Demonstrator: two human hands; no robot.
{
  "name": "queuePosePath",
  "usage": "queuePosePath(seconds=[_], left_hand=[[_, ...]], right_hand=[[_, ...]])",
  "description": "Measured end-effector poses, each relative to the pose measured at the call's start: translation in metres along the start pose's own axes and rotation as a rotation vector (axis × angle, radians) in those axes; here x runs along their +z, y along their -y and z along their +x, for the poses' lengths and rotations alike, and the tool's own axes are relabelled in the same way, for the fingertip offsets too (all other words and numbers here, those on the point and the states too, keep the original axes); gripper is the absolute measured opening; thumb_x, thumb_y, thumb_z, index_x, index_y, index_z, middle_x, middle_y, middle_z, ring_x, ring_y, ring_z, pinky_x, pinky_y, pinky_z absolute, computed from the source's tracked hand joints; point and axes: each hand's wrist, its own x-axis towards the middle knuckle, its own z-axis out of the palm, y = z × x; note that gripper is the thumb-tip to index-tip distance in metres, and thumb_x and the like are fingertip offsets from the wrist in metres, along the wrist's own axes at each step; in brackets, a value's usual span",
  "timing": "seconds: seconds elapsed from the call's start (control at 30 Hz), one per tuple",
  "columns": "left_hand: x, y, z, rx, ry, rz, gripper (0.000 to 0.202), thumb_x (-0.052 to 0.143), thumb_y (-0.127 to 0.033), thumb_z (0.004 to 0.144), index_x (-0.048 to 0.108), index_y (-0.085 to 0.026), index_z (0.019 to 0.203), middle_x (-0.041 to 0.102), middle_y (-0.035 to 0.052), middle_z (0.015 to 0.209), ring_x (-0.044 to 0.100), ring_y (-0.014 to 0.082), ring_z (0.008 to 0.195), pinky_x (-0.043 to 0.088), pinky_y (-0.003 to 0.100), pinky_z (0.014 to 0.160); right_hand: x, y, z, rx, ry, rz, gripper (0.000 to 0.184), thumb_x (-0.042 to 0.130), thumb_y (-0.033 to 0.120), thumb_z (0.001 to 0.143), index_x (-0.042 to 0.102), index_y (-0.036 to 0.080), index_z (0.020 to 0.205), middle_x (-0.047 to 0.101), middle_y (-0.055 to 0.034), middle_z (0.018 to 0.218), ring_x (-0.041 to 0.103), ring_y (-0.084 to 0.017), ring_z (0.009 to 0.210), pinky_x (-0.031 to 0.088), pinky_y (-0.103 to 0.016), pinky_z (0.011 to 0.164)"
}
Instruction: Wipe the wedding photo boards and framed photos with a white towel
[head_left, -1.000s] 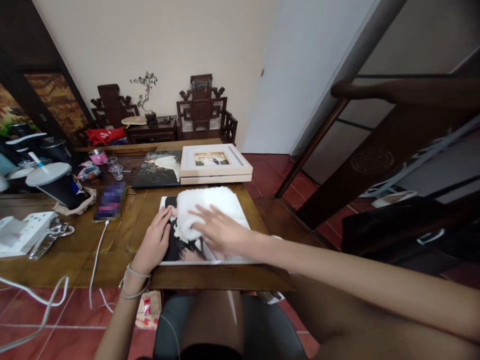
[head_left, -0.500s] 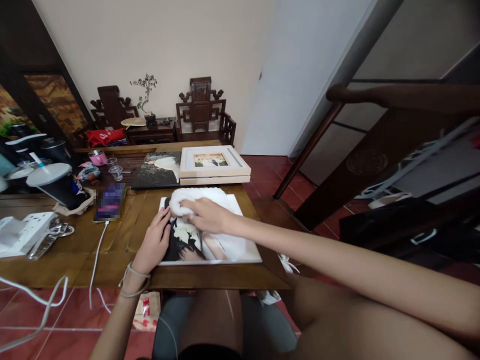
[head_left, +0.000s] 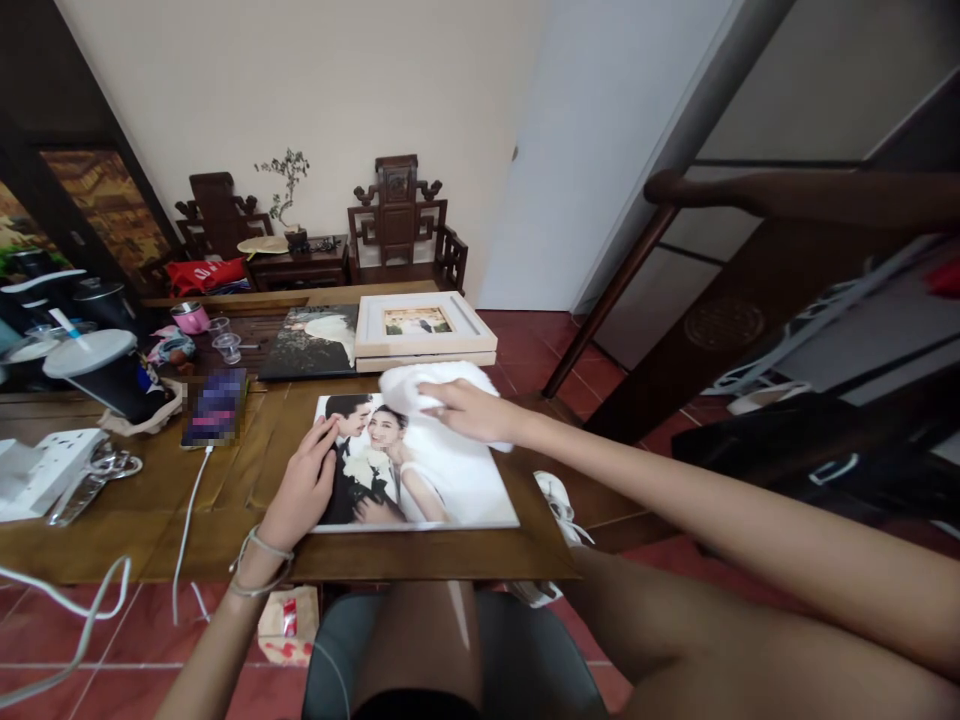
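A photo panel (head_left: 457,480) with a picture of a couple in wedding clothes lies flat on the wooden table (head_left: 255,545) in front of me. My left hand (head_left: 311,475) rests on the panel's left edge, its fingers stretched out over the dark part of the picture. In my right hand (head_left: 472,412) is a white cloth (head_left: 405,388), bunched under the fingers at the panel's upper right. Part of the cloth hangs past the panel's right edge. My right fingertips are partly hidden in its folds.
Behind the panel lie white picture frames (head_left: 480,340), stacked, and a dark photo panel (head_left: 289,350). Toward the left are a phone (head_left: 215,408) on a white cable, a lidded cup (head_left: 105,375) and a power strip (head_left: 56,465). A wooden railing (head_left: 750,195) rises at the right.
My right hand has moved the cloth rightward, from the panel's upper left to its upper right. The couple's faces in the picture are uncovered. My left hand stays at the left edge.
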Motion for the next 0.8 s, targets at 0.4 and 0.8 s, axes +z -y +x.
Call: queuePosePath(seconds=[0.4, 0.8], left_hand=[[0.001, -0.002, -0.001, -0.04, -0.029, -0.013, 0.048, 0.038, -0.032, 0.099, 0.056, -0.012, 0.139, 0.05, 0.0122, 0.151, 0.041, 0.024, 0.144, 0.03, 0.044, 0.122], [-0.002, -0.003, 0.001, -0.007, -0.042, -0.037, 0.044, 0.042, -0.032, 0.098, 0.062, -0.015, 0.134, 0.053, 0.0116, 0.148, 0.043, 0.0241, 0.143, 0.032, 0.043, 0.121]], right_hand=[[0.011, 0.06, -0.103, -0.433, 0.294, -0.132, 0.033, 0.055, 0.004, 0.074, 0.074, 0.018, 0.098, 0.048, -0.0197, 0.15, 0.033, -0.04, 0.144, 0.039, -0.064, 0.109], [-0.009, -0.025, -0.042, -0.043, 0.135, -0.234, 0.036, 0.045, 0.003, 0.087, 0.064, 0.009, 0.116, 0.056, -0.0254, 0.138, 0.059, -0.034, 0.125, 0.052, -0.052, 0.097]])
